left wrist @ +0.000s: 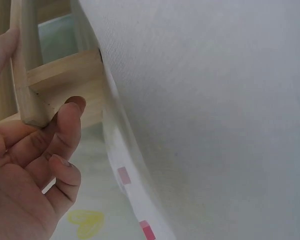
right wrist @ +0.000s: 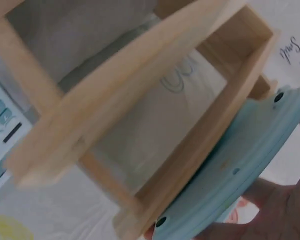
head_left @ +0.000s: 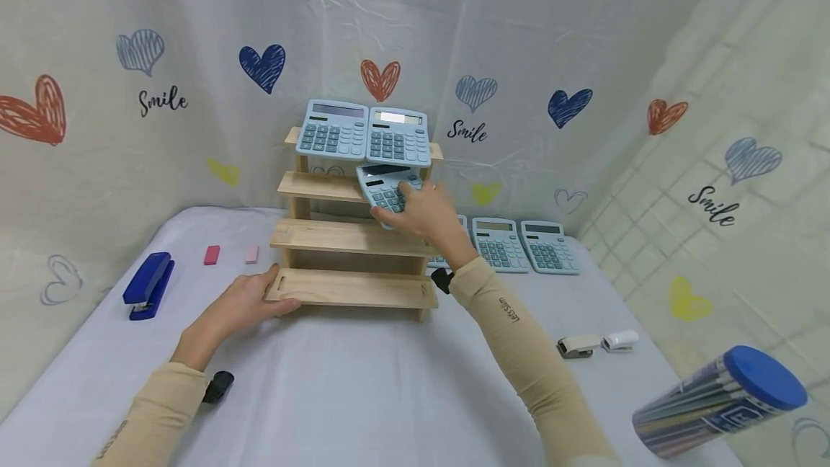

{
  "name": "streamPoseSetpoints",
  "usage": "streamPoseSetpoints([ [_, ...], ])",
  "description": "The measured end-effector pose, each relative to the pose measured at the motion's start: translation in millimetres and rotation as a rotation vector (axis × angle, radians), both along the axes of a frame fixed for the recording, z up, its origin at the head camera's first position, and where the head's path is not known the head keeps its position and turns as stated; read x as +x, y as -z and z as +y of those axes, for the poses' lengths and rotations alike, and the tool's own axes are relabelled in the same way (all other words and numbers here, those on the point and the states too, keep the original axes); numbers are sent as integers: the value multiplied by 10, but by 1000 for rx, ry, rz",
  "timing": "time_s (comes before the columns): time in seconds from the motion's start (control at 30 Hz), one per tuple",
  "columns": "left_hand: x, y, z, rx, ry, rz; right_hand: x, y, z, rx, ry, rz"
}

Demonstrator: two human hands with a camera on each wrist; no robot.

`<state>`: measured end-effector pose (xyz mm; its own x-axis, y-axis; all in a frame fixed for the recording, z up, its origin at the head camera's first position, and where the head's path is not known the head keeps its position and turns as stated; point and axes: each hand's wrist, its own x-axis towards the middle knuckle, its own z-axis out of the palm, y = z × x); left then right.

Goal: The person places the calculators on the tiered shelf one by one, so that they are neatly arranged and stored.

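A light-blue calculator [head_left: 387, 192] is gripped by my right hand [head_left: 428, 215], thumb at its lower left edge and fingers across the keys. It sits tilted at the right part of the second shelf from the top of a wooden stepped rack [head_left: 353, 236]. In the right wrist view the calculator's underside [right wrist: 235, 170] shows close against a shelf board. My left hand [head_left: 243, 301] holds the left end of the lowest shelf, its thumb on the front and fingers curled behind the wood. Two more blue calculators [head_left: 332, 130] lean side by side on the top shelf.
More blue calculators [head_left: 499, 245] stand in a row behind the rack's right side. A blue stapler [head_left: 149, 285] and two pink erasers [head_left: 212, 255] lie at left. Two small staplers [head_left: 577, 346] and a blue-lidded tub of pencils [head_left: 720, 402] are at right.
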<state>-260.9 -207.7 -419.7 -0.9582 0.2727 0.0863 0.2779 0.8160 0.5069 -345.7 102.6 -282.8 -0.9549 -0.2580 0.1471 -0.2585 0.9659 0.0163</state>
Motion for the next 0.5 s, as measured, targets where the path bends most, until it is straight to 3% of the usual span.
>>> streamPoseSetpoints([
  [0.5, -19, 17, -9, -14, -13, -11, -126, 59, -744, 42, -144, -5],
])
